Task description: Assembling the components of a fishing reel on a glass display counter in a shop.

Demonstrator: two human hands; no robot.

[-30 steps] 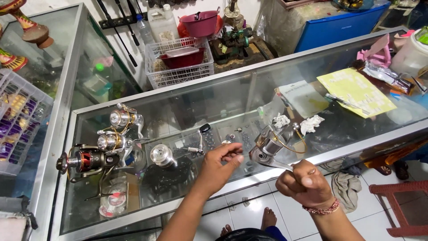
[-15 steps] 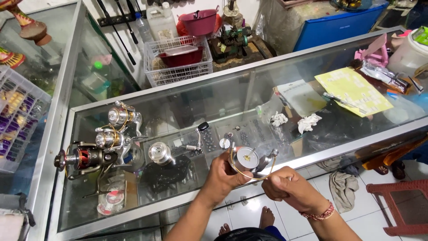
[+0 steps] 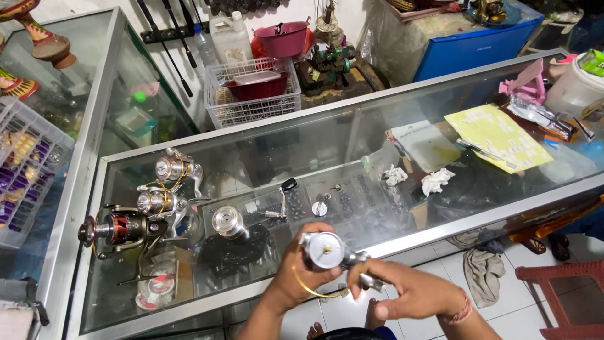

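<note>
Both hands have pulled in closer since a second ago, lifting the silver reel [image 3: 326,250] off the glass table [image 3: 352,157]. Left hand [image 3: 296,277] is wrapped around it, right hand [image 3: 402,293] pinches its underside. Loose spool [image 3: 228,221] sits nearby on the glass.

Probably a fishing-tackle shop: glass display counter [image 3: 352,164], spinning reels [image 3: 151,204], rods [image 3: 170,56].

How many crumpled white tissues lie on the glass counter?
2: one small crumpled white tissue beside the grey booklet, another just right of it. More may be hidden.
</note>
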